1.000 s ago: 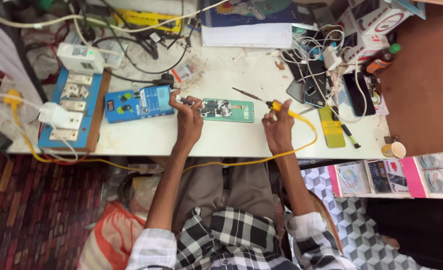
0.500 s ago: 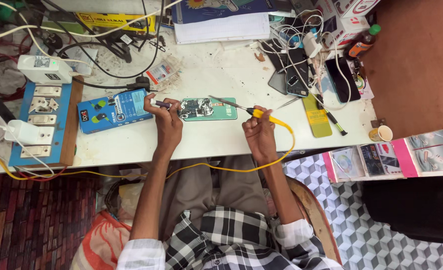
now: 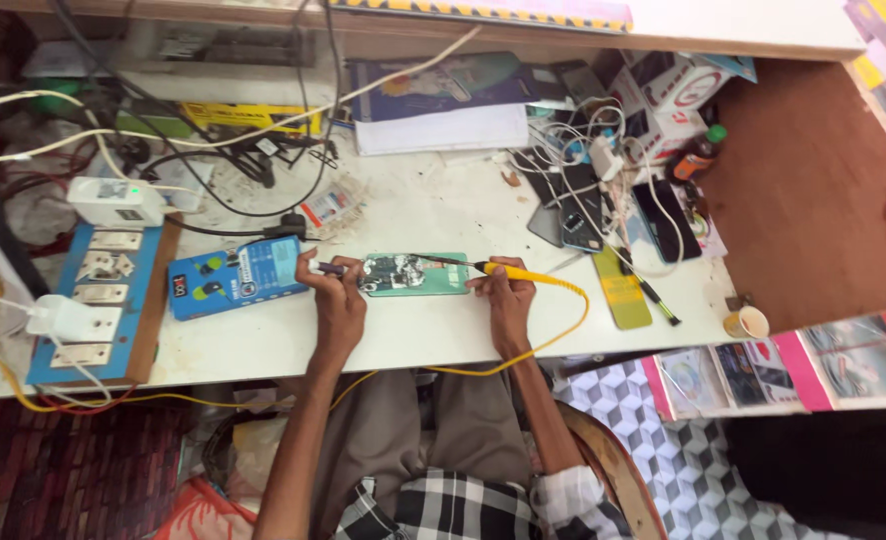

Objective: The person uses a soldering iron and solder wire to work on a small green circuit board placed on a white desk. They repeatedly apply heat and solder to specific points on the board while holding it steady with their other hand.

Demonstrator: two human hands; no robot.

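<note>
Both bare forearms reach forward, side by side. The left hand [image 3: 338, 300] has its fingers pinched together, wrist bent; the right hand [image 3: 508, 293] has its fingers curled closed, knuckles up.

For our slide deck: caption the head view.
Left hand steadies opened phone; right hand holds yellow soldering iron.

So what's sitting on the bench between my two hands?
In the head view, the opened green phone lies between the left hand and right hand, with the soldering iron reaching over it.
</note>
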